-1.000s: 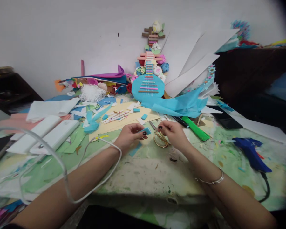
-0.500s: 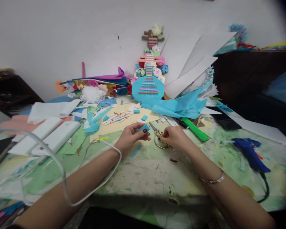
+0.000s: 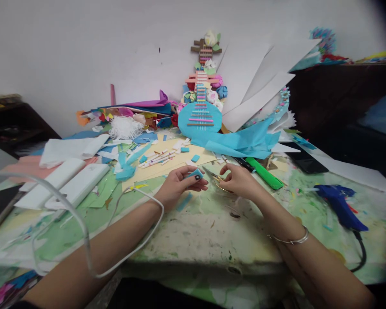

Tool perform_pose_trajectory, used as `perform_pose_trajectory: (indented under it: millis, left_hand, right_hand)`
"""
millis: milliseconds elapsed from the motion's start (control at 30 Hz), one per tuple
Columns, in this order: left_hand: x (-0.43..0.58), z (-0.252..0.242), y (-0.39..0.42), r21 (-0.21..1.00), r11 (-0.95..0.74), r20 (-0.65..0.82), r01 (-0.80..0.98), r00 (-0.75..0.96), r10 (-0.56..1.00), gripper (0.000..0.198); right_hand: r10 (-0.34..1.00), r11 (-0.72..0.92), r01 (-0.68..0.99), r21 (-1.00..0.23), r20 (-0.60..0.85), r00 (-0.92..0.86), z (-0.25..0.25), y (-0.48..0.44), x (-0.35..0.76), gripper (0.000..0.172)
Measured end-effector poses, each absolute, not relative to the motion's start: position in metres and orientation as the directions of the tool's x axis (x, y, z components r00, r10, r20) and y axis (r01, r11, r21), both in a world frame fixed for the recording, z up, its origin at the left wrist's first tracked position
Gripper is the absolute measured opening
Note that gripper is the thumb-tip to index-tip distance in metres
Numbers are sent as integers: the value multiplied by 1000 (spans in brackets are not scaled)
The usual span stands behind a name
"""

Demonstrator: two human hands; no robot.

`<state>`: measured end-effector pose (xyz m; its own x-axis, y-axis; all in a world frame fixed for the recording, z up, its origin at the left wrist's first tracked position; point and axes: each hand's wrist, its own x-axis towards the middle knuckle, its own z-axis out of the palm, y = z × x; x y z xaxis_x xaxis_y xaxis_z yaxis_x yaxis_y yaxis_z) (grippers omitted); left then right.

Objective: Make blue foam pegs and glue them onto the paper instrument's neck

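Between the thumb and fingers of my left hand (image 3: 180,184) is a small light-blue piece (image 3: 198,172), apparently of paper, mostly covered by the fingers. My right hand (image 3: 239,181) has hold of gold-handled scissors (image 3: 216,177), its fingers at the handle loops. The blades point up and left, close to the blue piece. A strip of blue paper (image 3: 184,201) lies on the table below my left hand. Beyond the hands, small blue blocks (image 3: 195,158) and several thin white sticks with dark ends (image 3: 161,158) rest on cream paper.
A blue paper lute with flowers (image 3: 200,116) leans against the wall. Blue sheet paper (image 3: 241,143), a green tool (image 3: 264,174) and a phone (image 3: 304,159) lie behind my right hand. A blue glue gun (image 3: 341,206) is at right. A white cable (image 3: 86,240) crosses my left forearm.
My right hand has lifted and turned the scissors, so the loops look narrower and the blades sit nearer the left hand. My left hand keeps the blue piece in nearly the same place.
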<state>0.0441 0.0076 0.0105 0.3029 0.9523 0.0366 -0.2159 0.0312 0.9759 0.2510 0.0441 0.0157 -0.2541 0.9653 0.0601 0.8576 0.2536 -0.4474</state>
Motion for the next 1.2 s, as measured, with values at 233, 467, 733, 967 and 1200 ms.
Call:
perform_pose_trajectory:
  millis: [233, 467, 733, 967, 1200]
  left_hand:
    - [44, 11, 7, 961, 25, 68, -274, 324, 944, 23]
    - [44, 12, 5, 969, -10, 86, -247, 296, 951, 23]
    - [43, 12, 6, 947, -16, 114, -321, 288, 951, 22]
    - [43, 16, 4, 962, -5, 71, -273, 233, 970, 26]
    - [42, 15, 4, 960, -2, 87, -279, 292, 952, 26]
  right_hand:
    - [965, 212, 690, -692, 38, -258, 20, 41, 248, 41]
    - [948, 315, 525, -791, 234, -215, 23, 36, 248, 41]
    - [908, 417, 490, -766, 321, -270, 17, 28, 239, 37]
    - [904, 424, 497, -757, 325, -277, 16, 27, 239, 38]
    - [905, 422, 472, -774, 328, -271, 18, 27, 239, 37]
